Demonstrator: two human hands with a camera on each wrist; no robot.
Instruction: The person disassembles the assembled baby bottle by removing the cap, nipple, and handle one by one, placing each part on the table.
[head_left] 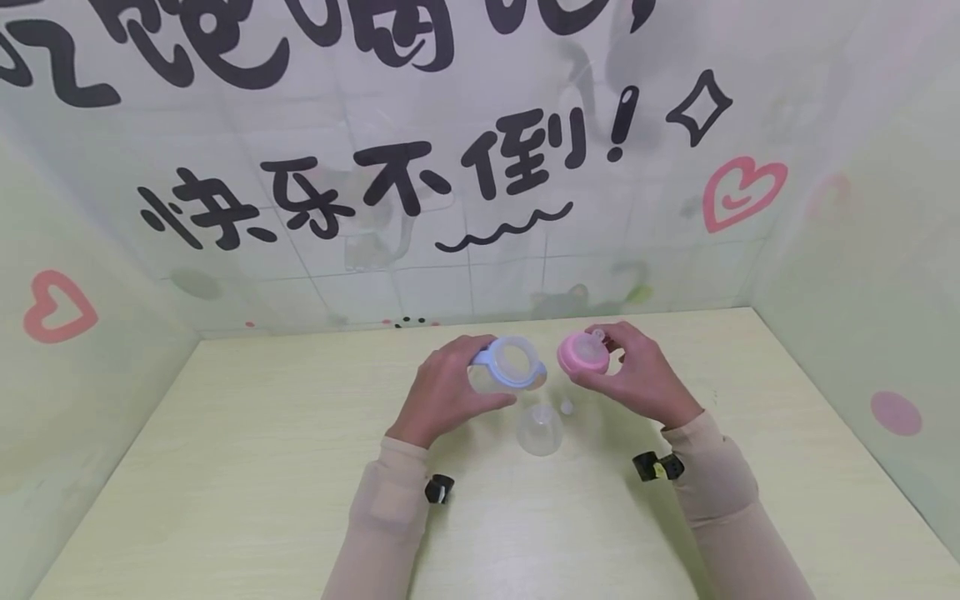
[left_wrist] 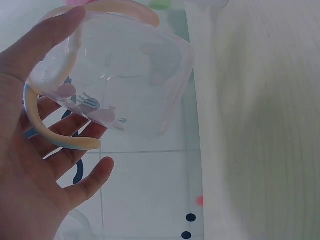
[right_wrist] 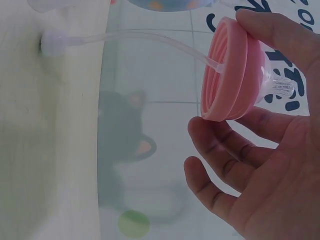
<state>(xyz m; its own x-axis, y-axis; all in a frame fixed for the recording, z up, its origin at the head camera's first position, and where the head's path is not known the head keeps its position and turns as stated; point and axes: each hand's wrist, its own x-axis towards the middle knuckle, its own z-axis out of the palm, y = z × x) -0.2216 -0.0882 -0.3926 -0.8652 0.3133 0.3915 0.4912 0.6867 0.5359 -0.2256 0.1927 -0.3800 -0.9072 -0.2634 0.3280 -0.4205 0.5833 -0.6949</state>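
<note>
I count one clear plastic bottle with a light-blue collar (head_left: 514,362), gripped in the left hand (head_left: 450,383) above the pale wood-grain table (head_left: 262,467); one round pink nipple cap (head_left: 573,355) with one translucent straw (right_wrist: 135,34), pinched by the right hand (head_left: 633,375); one clear dome cover (head_left: 540,431) on the table.

Cap (right_wrist: 232,75) pink; teat (right_wrist: 282,86) clear. Straw (right_wrist: 145,35) translucent white, weight (right_wrist: 52,44) whitish. Bottle (left_wrist: 140,65) clear, printed with purple-pink and dark blue-grey figures; ring (head_left: 542,372) light blue, handle (left_wrist: 55,136) cream, edged blue. Dome (head_left: 540,435) clear. Table (head_left: 262,467) pale yellow, faint wood-grain streaks. Far wall (head_left: 420,292) whitish, grey tile lines, black lettering (head_left: 405,187), pink heart (head_left: 738,202) at right. Left wall (head_left: 45,417) pale green, pink heart. Right wall (head_left: 862,333) pale green, mauve dot (head_left: 896,414). Sleeves (head_left: 382,521) plain beige; wrist cameras (head_left: 438,489) black, right one with yellow-green patch (head_left: 660,471).
</note>
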